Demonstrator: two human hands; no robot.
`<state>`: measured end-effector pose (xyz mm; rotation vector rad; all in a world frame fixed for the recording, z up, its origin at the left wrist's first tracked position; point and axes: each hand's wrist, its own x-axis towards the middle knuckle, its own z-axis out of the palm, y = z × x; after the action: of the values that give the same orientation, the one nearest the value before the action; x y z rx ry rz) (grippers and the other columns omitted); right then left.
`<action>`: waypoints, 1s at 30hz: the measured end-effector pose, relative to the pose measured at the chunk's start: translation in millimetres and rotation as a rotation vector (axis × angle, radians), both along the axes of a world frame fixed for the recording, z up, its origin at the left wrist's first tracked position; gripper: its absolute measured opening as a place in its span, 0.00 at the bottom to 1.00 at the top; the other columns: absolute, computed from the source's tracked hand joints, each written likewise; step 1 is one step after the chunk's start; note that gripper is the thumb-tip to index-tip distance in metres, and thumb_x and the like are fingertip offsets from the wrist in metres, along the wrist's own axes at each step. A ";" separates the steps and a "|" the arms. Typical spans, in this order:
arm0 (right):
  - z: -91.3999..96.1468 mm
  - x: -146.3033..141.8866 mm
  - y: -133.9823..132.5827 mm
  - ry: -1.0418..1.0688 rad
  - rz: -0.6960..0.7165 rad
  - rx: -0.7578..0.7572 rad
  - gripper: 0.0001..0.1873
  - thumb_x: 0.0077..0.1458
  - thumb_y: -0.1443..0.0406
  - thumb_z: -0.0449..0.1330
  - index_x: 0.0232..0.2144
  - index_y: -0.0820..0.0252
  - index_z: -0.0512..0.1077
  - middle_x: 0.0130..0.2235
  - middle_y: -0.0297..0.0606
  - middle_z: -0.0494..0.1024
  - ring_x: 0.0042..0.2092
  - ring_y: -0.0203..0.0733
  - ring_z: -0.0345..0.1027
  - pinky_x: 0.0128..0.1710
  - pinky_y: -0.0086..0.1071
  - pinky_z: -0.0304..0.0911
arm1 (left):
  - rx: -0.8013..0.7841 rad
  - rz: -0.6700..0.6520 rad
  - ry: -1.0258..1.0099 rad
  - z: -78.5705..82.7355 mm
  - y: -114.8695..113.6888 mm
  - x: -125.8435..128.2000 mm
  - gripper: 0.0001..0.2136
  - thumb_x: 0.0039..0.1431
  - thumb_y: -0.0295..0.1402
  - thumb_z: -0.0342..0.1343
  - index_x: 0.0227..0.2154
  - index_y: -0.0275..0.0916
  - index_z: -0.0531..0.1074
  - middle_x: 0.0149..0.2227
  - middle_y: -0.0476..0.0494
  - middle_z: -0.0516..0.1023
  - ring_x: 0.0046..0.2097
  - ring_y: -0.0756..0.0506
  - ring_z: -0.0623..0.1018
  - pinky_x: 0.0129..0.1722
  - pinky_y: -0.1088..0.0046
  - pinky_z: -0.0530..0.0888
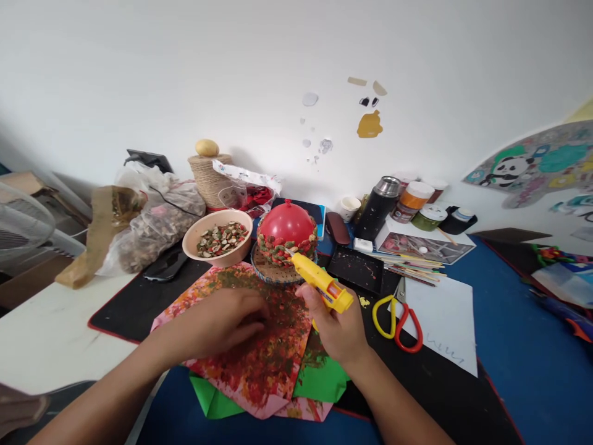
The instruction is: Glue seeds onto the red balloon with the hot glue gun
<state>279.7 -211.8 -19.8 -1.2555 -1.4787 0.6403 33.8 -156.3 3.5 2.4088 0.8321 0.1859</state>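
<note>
Wall (241,74): white, gold sticker (369,125) near the middle, panda picture (507,168) at right
Table (514,321): blue top
Left tabletop (41,337): white
Light: soft, faint shadows on the wall

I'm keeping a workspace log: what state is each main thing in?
Yellow plastic glue gun: gripped in right hand.
Left hand: fingers curled, grip unclear.
Round red balloon: inflated, ringed by small red-and-green shells.
Peach round bowl: partly filled with similar shells.
Metal scissors with red and yellow handles: lying down.
Black cylindrical flask: standing.
White paper cup: upright, open.
Orange-banded jar: white lid on.
Clear plastic bag: bulging, filled.
</note>
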 end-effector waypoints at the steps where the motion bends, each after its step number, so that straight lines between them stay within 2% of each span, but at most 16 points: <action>1: 0.1 -0.2 0.2 0.004 0.002 -0.002 0.29 0.71 0.43 0.58 0.30 0.56 0.82 0.29 0.39 0.80 0.29 0.43 0.72 0.32 0.35 0.68 | -0.033 -0.011 -0.082 3.7 1.1 -0.1 0.06 0.68 0.31 0.60 0.42 0.44 0.82 0.41 0.43 0.86 0.41 0.41 0.84 0.42 0.68 0.75; 3: 0.1 -0.1 0.4 0.024 -0.002 -0.001 0.29 0.71 0.43 0.59 0.30 0.57 0.82 0.29 0.39 0.80 0.29 0.43 0.72 0.32 0.34 0.68 | -0.101 0.009 -0.243 12.8 4.5 -0.3 0.06 0.68 0.33 0.62 0.44 0.44 0.83 0.42 0.43 0.87 0.43 0.42 0.84 0.44 0.69 0.77; 5: -0.2 0.7 0.8 0.065 -0.005 -0.007 0.29 0.70 0.42 0.59 0.31 0.57 0.83 0.26 0.37 0.77 0.28 0.42 0.70 0.30 0.33 0.66 | -0.163 0.117 -0.449 25.0 10.1 -1.3 0.05 0.66 0.35 0.66 0.42 0.43 0.85 0.40 0.42 0.87 0.40 0.43 0.84 0.41 0.69 0.78; 7: -0.2 1.9 1.4 0.134 -0.005 -0.016 0.30 0.70 0.41 0.60 0.33 0.58 0.85 0.23 0.34 0.73 0.25 0.40 0.66 0.27 0.32 0.63 | -0.209 0.260 -0.791 42.1 17.8 -3.7 0.07 0.62 0.39 0.71 0.38 0.43 0.86 0.34 0.42 0.86 0.33 0.44 0.81 0.32 0.71 0.78; 9: 0.3 3.0 2.5 0.223 -0.008 -0.027 0.32 0.69 0.40 0.60 0.34 0.60 0.85 0.22 0.33 0.71 0.24 0.38 0.64 0.25 0.31 0.62 | -0.239 0.371 -1.231 65.2 25.4 -7.2 0.10 0.54 0.41 0.76 0.33 0.42 0.86 0.29 0.45 0.84 0.28 0.48 0.76 0.25 0.75 0.74; 11: 1.8 3.7 4.1 0.315 -0.020 -0.042 0.34 0.67 0.37 0.61 0.33 0.61 0.85 0.22 0.32 0.70 0.23 0.37 0.64 0.24 0.30 0.62 | -0.303 0.415 -1.568 90.4 30.5 -10.6 0.11 0.46 0.34 0.80 0.31 0.42 0.84 0.27 0.52 0.82 0.25 0.55 0.69 0.24 0.82 0.72; 13: 4.0 4.1 5.6 0.391 -0.028 -0.067 0.36 0.64 0.35 0.62 0.33 0.62 0.84 0.21 0.31 0.69 0.23 0.36 0.64 0.23 0.29 0.61 | -0.357 0.399 -1.747 109.8 31.9 -11.4 0.12 0.45 0.28 0.79 0.32 0.41 0.83 0.26 0.56 0.81 0.24 0.58 0.62 0.22 0.87 0.69; 15: 6.5 4.2 6.7 0.444 -0.029 -0.092 0.38 0.61 0.33 0.63 0.33 0.63 0.84 0.20 0.30 0.68 0.22 0.36 0.63 0.22 0.28 0.60 | -0.355 0.422 -1.768 116.2 30.9 -7.6 0.12 0.45 0.28 0.78 0.32 0.41 0.83 0.26 0.56 0.80 0.24 0.57 0.61 0.22 0.86 0.69; 17: 8.0 4.1 7.1 0.472 -0.028 -0.114 0.40 0.59 0.31 0.64 0.33 0.64 0.84 0.20 0.30 0.67 0.21 0.35 0.62 0.22 0.28 0.59 | -0.342 0.500 -1.674 108.5 30.4 1.8 0.13 0.43 0.30 0.79 0.32 0.41 0.83 0.26 0.53 0.80 0.25 0.55 0.65 0.23 0.81 0.71; 19: 7.5 3.6 7.2 0.482 -0.023 -0.131 0.40 0.58 0.31 0.64 0.33 0.64 0.84 0.19 0.30 0.68 0.21 0.34 0.61 0.21 0.28 0.58 | -0.354 0.561 -1.540 91.6 32.3 16.4 0.14 0.43 0.33 0.80 0.34 0.41 0.86 0.28 0.48 0.83 0.29 0.51 0.74 0.25 0.78 0.73; 21: 5.0 3.3 7.7 0.490 -0.015 -0.133 0.41 0.58 0.30 0.64 0.33 0.64 0.84 0.19 0.30 0.68 0.20 0.33 0.59 0.21 0.27 0.56 | -0.397 0.597 -1.385 72.7 36.6 34.2 0.14 0.45 0.37 0.80 0.35 0.41 0.86 0.30 0.45 0.85 0.29 0.49 0.77 0.27 0.74 0.76; 23: 1.5 3.6 8.8 0.498 -0.010 -0.126 0.40 0.59 0.31 0.64 0.35 0.64 0.84 0.19 0.30 0.68 0.20 0.33 0.58 0.20 0.27 0.55 | -0.442 0.561 -1.278 57.1 41.2 52.1 0.17 0.45 0.40 0.80 0.36 0.39 0.85 0.29 0.44 0.84 0.28 0.48 0.78 0.28 0.73 0.76; 26: -2.8 5.9 10.5 0.507 -0.027 -0.085 0.38 0.60 0.32 0.63 0.34 0.63 0.84 0.19 0.30 0.68 0.20 0.33 0.58 0.20 0.26 0.54 | -0.473 0.523 -1.233 41.1 44.2 71.1 0.19 0.46 0.43 0.79 0.37 0.37 0.85 0.31 0.42 0.86 0.29 0.48 0.79 0.30 0.73 0.75; 30: -6.6 8.8 11.3 0.535 -0.011 -0.065 0.37 0.62 0.33 0.64 0.35 0.62 0.84 0.21 0.31 0.70 0.22 0.34 0.62 0.21 0.26 0.55 | -0.506 0.494 -1.219 25.3 40.9 74.9 0.20 0.49 0.46 0.79 0.39 0.39 0.84 0.29 0.44 0.85 0.29 0.47 0.80 0.32 0.72 0.76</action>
<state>288.5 -200.5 -26.4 -1.0326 -1.0119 0.9382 108.8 -115.3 28.8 1.1890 0.6909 1.2844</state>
